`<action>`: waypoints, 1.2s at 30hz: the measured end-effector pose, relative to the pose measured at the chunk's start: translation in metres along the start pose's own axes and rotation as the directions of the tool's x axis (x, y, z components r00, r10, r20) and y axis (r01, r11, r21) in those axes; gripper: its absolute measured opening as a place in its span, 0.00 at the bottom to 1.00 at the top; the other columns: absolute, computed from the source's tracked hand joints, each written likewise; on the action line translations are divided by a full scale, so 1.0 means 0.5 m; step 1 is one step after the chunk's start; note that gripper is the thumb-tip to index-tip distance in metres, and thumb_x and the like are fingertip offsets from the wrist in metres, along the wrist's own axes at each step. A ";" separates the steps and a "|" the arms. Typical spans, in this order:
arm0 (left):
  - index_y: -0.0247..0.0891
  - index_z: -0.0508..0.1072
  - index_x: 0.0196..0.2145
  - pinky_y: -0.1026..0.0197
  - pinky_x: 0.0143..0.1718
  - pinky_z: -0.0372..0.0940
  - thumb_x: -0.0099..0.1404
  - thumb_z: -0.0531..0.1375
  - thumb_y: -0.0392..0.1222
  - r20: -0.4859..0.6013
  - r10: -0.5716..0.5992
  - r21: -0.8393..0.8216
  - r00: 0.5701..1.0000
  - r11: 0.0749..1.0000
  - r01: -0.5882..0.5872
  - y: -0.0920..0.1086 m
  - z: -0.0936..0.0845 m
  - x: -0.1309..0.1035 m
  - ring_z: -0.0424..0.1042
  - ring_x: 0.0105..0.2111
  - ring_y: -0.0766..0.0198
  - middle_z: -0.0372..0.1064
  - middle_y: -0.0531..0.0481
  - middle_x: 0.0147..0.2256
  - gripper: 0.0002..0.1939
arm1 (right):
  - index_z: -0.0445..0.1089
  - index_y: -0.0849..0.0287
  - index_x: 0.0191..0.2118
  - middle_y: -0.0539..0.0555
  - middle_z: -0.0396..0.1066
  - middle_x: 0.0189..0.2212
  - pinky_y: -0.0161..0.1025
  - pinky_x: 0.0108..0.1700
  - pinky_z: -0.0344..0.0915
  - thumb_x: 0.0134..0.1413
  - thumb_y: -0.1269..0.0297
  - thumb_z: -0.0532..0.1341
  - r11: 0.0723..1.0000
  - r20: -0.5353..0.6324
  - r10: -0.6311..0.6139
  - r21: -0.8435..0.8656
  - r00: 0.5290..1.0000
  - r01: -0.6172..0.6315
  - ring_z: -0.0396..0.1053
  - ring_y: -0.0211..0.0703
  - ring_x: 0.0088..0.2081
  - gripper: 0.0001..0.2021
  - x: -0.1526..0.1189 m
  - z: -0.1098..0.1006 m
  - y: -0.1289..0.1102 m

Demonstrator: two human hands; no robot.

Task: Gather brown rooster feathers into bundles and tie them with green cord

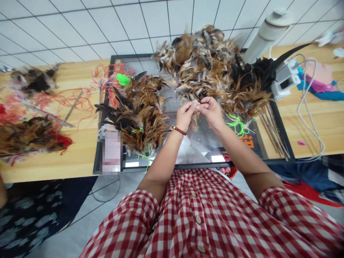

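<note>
Fingertips of my left hand (pixel 185 115) and my right hand (pixel 211 111) meet over the black-framed glass panel (pixel 196 143). Both hands pinch a small feather piece (pixel 196 104), pale at the top; its details are too small to tell. A dark red bead bracelet (pixel 179 130) circles my left wrist. Just beyond my hands lies a large heap of brown and black feathers (pixel 201 71). Another feather pile (pixel 142 111) sits to the left, with bright green string (pixel 123 79) by it. More green string (pixel 238 125) lies right of my right hand.
A white bottle (pixel 266 36) stands at the back right beside a white charger block (pixel 286 80) with a cable (pixel 306 104). Thin sticks (pixel 274 132) lie on the right. Red string (pixel 72 100) and more feathers (pixel 27 138) cover the left table. A person's dark patterned clothing shows lower left.
</note>
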State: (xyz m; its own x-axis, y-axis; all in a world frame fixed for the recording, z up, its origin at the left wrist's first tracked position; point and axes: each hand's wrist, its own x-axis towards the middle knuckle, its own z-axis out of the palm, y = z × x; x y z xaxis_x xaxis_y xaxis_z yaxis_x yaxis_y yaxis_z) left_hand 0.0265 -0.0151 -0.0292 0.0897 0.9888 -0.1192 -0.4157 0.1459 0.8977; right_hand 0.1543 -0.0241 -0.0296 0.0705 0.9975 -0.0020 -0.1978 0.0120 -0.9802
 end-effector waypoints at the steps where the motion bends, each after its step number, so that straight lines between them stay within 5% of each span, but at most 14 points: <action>1: 0.38 0.81 0.29 0.65 0.35 0.64 0.64 0.74 0.43 0.001 -0.031 -0.019 1.000 0.999 0.031 0.001 0.002 -0.001 0.67 0.28 0.71 0.72 0.55 0.27 0.10 | 0.61 0.50 0.38 0.41 0.73 0.23 0.35 0.30 0.70 0.32 0.40 0.83 1.000 0.013 0.002 0.003 1.000 -0.002 0.70 0.35 0.24 0.37 -0.001 0.000 -0.001; 7: 0.37 0.72 0.26 0.67 0.34 0.63 0.70 0.69 0.48 -0.094 -0.043 -0.092 0.995 0.995 0.034 0.016 0.015 -0.012 0.65 0.26 0.73 0.67 0.57 0.25 0.18 | 0.70 0.52 0.41 0.44 0.75 0.27 0.34 0.33 0.71 0.41 0.37 0.79 0.980 0.078 -0.152 -0.121 0.985 0.160 0.72 0.34 0.28 0.30 -0.007 -0.011 -0.014; 14: 0.38 0.70 0.24 0.67 0.27 0.55 0.70 0.68 0.47 0.052 0.014 0.092 0.999 0.996 -0.019 0.008 0.009 -0.018 0.56 0.20 0.73 0.59 0.60 0.18 0.20 | 0.80 0.53 0.37 0.50 0.77 0.32 0.41 0.39 0.73 0.48 0.31 0.73 0.913 0.049 -0.290 -0.284 0.956 0.292 0.73 0.39 0.32 0.27 -0.012 -0.018 -0.022; 21: 0.38 0.76 0.24 0.66 0.28 0.56 0.69 0.69 0.44 0.090 0.001 0.199 0.996 0.980 -0.019 0.018 0.006 -0.024 0.58 0.21 0.73 0.63 0.58 0.18 0.17 | 0.76 0.53 0.31 0.49 0.75 0.27 0.42 0.40 0.73 0.42 0.31 0.75 0.977 -0.009 -0.121 -0.178 0.993 0.117 0.70 0.40 0.30 0.29 -0.016 -0.012 -0.033; 28: 0.37 0.75 0.25 0.68 0.23 0.49 0.63 0.72 0.58 0.134 -0.102 0.154 0.986 0.985 0.081 0.022 0.005 -0.033 0.55 0.19 0.74 0.61 0.58 0.18 0.23 | 0.79 0.54 0.34 0.47 0.75 0.26 0.41 0.40 0.71 0.42 0.34 0.77 0.987 0.016 -0.081 -0.141 0.997 0.083 0.71 0.38 0.30 0.27 -0.014 -0.018 -0.022; 31: 0.36 0.74 0.24 0.68 0.22 0.47 0.62 0.73 0.58 0.137 -0.130 0.128 0.982 0.985 0.113 0.024 0.006 -0.034 0.53 0.19 0.75 0.58 0.58 0.17 0.24 | 0.81 0.52 0.37 0.50 0.78 0.31 0.44 0.46 0.72 0.45 0.33 0.75 0.971 0.060 -0.135 -0.191 0.989 0.144 0.73 0.41 0.35 0.27 -0.011 -0.027 -0.021; 36: 0.35 0.76 0.27 0.69 0.22 0.47 0.55 0.74 0.67 0.258 -0.206 0.059 0.944 0.978 0.198 0.024 0.008 -0.042 0.52 0.18 0.76 0.57 0.59 0.18 0.29 | 0.77 0.53 0.26 0.51 0.74 0.28 0.45 0.47 0.69 0.53 0.33 0.72 0.925 0.125 -0.234 -0.278 0.964 0.260 0.71 0.42 0.35 0.25 -0.012 -0.038 -0.034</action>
State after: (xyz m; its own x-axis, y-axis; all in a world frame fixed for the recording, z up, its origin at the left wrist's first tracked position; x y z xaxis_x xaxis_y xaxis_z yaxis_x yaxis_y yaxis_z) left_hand 0.0233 -0.0345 -0.0143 0.4038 0.8952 -0.1884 -0.3356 0.3365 0.8798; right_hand 0.1760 -0.0318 -0.0168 -0.0083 0.9676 0.2522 0.1074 0.2516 -0.9619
